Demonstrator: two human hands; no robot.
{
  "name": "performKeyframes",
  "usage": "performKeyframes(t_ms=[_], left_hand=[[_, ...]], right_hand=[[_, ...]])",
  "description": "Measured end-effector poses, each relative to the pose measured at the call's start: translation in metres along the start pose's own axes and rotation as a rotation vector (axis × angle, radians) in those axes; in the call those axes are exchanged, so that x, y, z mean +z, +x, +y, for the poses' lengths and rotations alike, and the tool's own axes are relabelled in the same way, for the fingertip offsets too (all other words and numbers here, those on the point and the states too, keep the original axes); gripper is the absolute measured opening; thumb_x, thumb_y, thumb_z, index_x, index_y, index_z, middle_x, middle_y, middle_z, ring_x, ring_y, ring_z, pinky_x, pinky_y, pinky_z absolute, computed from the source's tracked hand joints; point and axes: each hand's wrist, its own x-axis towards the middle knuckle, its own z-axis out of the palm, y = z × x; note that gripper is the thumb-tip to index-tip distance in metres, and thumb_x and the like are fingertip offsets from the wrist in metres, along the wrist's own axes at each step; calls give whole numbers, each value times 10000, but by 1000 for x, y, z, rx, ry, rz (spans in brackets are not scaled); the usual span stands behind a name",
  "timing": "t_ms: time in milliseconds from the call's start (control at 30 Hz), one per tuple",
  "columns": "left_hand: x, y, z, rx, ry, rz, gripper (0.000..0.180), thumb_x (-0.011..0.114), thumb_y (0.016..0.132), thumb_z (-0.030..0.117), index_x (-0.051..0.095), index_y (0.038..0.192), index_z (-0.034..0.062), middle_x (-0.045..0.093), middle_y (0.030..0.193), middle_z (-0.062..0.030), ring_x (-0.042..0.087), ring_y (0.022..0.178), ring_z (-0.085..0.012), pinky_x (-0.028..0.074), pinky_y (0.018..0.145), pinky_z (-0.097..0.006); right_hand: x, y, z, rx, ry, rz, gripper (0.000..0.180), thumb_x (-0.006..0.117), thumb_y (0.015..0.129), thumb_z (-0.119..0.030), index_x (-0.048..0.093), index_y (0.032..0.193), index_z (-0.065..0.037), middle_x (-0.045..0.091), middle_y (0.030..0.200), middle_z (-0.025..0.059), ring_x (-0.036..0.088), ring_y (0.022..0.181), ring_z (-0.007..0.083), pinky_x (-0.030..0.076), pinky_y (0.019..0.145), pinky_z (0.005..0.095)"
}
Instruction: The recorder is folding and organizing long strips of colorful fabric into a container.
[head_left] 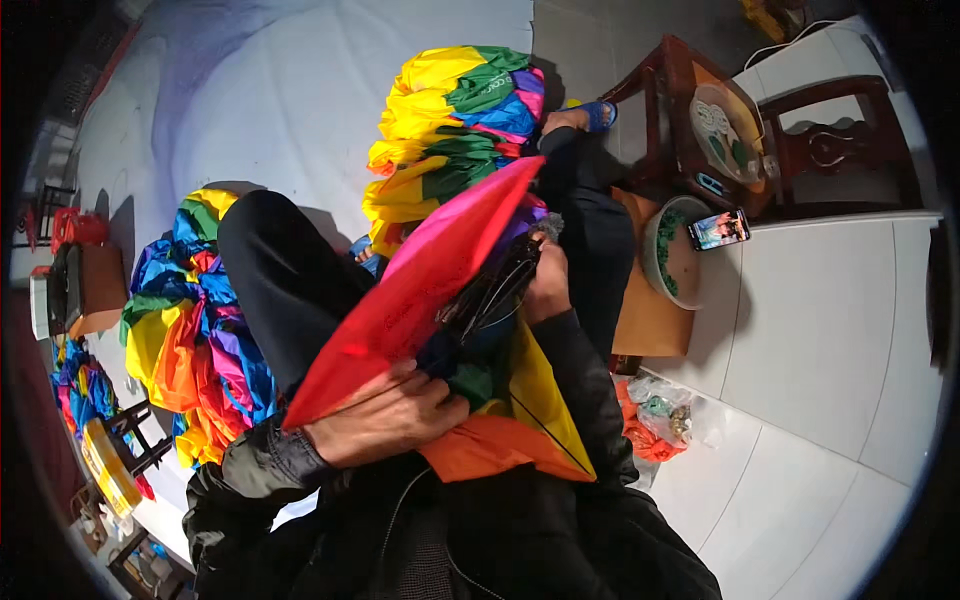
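Holding rainbow-panelled umbrella [440, 290] | left hand [385, 415] grips red canopy | right hand [545, 285] clasps black ribs [495, 290]

Floor: we are sitting over a floor of pale tiles [830, 330], with a white sheet [290, 90] covering its far left part.
On the sheet: two heaps of rainbow-coloured cloth are lying there, one [190, 320] at our left, one [450, 120] ahead.
On the tiles: a wooden chair [830, 150] is standing at the right, and a clear bag of small items [665, 415] is lying beside our right side.
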Motion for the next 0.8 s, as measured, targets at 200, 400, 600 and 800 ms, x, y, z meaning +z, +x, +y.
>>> performKeyframes(t_ms=[200, 400, 600, 800], left_hand=[[-9, -3, -8, 7, 121, 42, 254, 587, 756, 188, 621, 997, 118, 477, 748, -17, 569, 743, -186, 450, 650, -320], [-1, -10, -13, 33, 218, 153, 166, 592, 780, 177, 588, 939, 134, 474, 712, 25, 546, 723, -141, 420, 655, -277], [8, -12, -20, 60, 209, 233, 165, 608, 767, 185, 607, 927, 147, 456, 687, 32, 535, 721, -134, 416, 652, -274], [14, -16, -23, 82, 163, 134, 312, 618, 723, 188, 670, 1030, 164, 483, 741, 14, 544, 738, -168, 435, 636, -296]], right_hand=[[34, -21, -6, 149, -253, 134, 132, 570, 870, -139, 660, 784, -94, 644, 775, 34, 624, 649, 220, 507, 605, 374], [54, -41, -8, 241, -385, 137, 150, 516, 917, -110, 655, 917, -52, 654, 812, 30, 641, 713, 191, 535, 685, 326], [57, -44, -7, 287, -434, 245, 150, 569, 908, -150, 671, 917, -40, 656, 795, 35, 642, 692, 184, 535, 662, 334], [57, -44, -9, 222, -457, 223, 136, 658, 783, -161, 682, 868, -57, 663, 815, 71, 644, 672, 260, 514, 591, 394]])
